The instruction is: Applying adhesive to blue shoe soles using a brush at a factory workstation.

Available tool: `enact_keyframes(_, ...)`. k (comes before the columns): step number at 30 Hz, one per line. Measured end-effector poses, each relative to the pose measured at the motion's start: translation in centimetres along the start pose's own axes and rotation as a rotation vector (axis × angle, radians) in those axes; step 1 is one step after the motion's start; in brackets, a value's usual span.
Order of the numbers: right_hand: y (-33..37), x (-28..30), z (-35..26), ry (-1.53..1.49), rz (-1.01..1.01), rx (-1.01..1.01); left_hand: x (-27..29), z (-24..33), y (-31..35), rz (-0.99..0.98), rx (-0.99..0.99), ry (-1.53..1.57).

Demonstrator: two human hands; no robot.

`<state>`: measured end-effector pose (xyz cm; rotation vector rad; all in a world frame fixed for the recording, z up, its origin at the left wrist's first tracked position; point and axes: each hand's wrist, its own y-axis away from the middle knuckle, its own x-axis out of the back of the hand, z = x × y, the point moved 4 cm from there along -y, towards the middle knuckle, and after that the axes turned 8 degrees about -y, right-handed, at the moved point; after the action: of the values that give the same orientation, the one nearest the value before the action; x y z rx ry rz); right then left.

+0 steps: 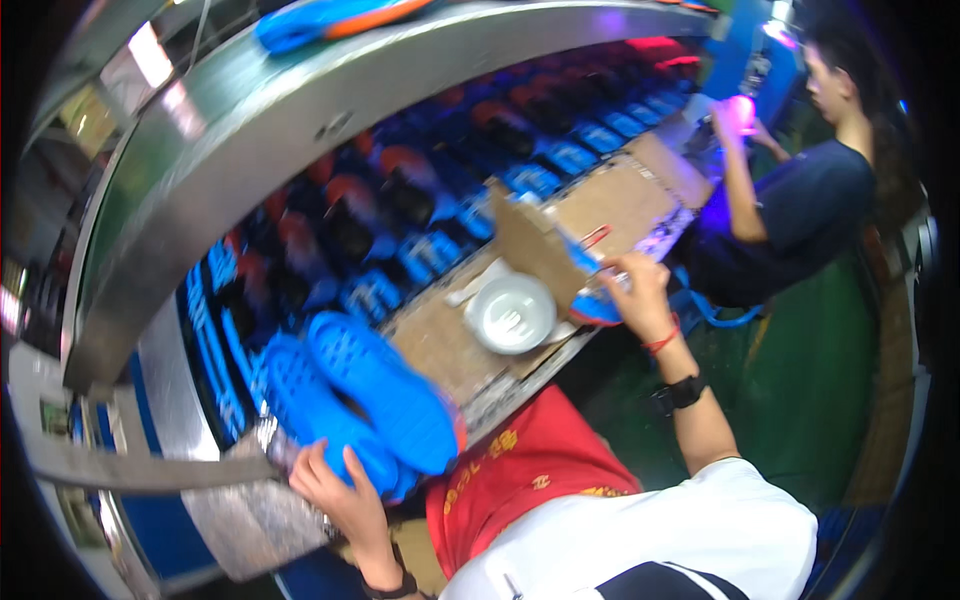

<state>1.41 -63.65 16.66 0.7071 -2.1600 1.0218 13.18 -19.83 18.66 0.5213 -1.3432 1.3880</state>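
Note:
Two blue shoe soles (385, 390) lie side by side, undersides up, at the front left of the work surface. My left hand (345, 500) is at their near end, thumb and fingers apart, beside the metal edge. To the right, my right hand (640, 295) has its fingers pinched together. Whatever is between them is small and blurred. Just by those fingertips is a blue and orange piece (597, 303), partly hidden behind an upright cardboard flap (540, 240). A white bowl (512, 313) stands on cardboard between my hands.
Rows of blue and orange shoe parts (400, 190) fill the bed behind, under a curved metal rail (270, 130). Flat cardboard (600, 205) runs along the front. A co-worker (790, 200) stands at the far right, hands by a purple light. A red cloth (520, 470) covers my lap.

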Motion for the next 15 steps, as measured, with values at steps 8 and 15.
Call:
enact_keyframes(8,1.6,-3.1,1.4,-0.001,-0.117,-0.173,-2.2,0.7,1.0,-0.015,-0.139,-0.236)
enact_keyframes(15,0.6,-0.9,-1.2,-0.169,-0.037,-0.122,-3.8,0.6,-0.2,-0.102,-0.152,-0.448)
